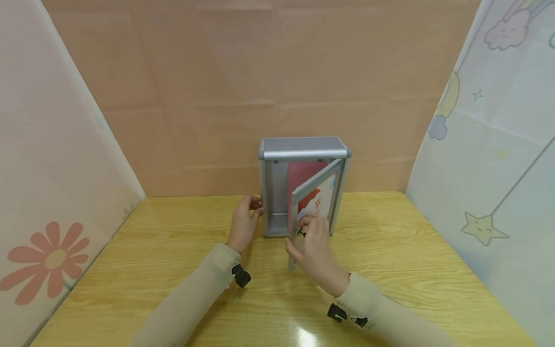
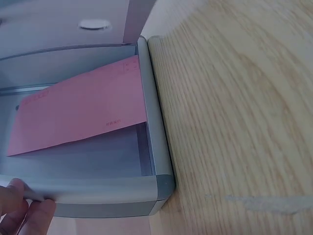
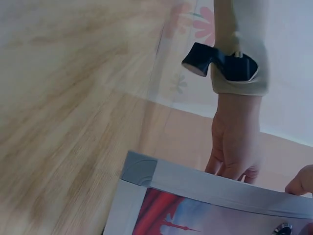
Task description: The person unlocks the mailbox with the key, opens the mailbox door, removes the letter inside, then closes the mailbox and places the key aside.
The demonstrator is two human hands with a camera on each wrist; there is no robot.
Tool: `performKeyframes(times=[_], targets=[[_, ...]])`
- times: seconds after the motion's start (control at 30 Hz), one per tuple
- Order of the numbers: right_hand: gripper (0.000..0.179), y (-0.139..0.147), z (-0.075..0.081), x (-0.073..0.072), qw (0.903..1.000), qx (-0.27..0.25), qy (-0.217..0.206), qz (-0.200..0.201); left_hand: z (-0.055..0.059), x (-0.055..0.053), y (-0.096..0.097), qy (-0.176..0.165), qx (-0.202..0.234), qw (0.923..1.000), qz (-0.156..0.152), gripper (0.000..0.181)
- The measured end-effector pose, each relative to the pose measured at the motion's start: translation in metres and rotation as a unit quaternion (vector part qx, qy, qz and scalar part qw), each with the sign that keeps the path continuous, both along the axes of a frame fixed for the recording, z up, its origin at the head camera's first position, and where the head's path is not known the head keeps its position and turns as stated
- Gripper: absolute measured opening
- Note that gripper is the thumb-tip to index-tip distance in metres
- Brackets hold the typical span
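A grey metal mailbox (image 1: 303, 144) stands upright on the table, its framed front door (image 1: 316, 180) swung partway out from the right side. Inside leans a pink envelope (image 2: 80, 105), slanted against the back. My left hand (image 1: 244, 222) grips the box's left side edge, its fingertips (image 2: 43, 208) on the rim in the left wrist view. At the door's free edge, my right hand (image 1: 315, 250) holds on with thumb and curled fingers. Beside those fingers, a round lock (image 3: 282, 229) sits on the door's printed red-and-white panel.
The wood-grain table (image 1: 173, 231) spreads around the box. Close behind it rises an orange-brown backdrop (image 1: 208, 96), with patterned sheets at left (image 1: 52, 120) and right (image 1: 490, 125). Black wrist cameras are strapped over both sleeves.
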State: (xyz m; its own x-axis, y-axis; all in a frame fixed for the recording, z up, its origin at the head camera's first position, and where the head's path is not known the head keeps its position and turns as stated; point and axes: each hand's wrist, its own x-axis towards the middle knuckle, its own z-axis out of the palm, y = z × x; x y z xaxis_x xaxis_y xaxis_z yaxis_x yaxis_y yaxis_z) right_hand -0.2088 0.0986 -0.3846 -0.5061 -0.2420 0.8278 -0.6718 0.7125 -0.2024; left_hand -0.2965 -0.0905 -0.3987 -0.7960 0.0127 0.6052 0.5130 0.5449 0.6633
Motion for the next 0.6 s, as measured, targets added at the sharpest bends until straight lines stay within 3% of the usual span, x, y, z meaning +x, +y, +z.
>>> performKeyframes(times=[0.2,0.4,0.6], targets=[[0.041,0.022,0.008,0.022,0.9984,0.005,-0.056,0.006,0.000,0.000,0.000,-0.010,0.008,0.9999,0.000,0.016],[0.032,0.048,0.014,0.036,0.9947,-0.033,-0.095,0.022,0.000,-0.001,0.000,-0.008,0.013,0.9999,0.000,0.017],[0.025,0.078,0.022,0.042,0.9944,-0.079,-0.043,0.056,0.001,0.000,0.000,-0.006,0.018,0.9998,-0.005,0.017]])
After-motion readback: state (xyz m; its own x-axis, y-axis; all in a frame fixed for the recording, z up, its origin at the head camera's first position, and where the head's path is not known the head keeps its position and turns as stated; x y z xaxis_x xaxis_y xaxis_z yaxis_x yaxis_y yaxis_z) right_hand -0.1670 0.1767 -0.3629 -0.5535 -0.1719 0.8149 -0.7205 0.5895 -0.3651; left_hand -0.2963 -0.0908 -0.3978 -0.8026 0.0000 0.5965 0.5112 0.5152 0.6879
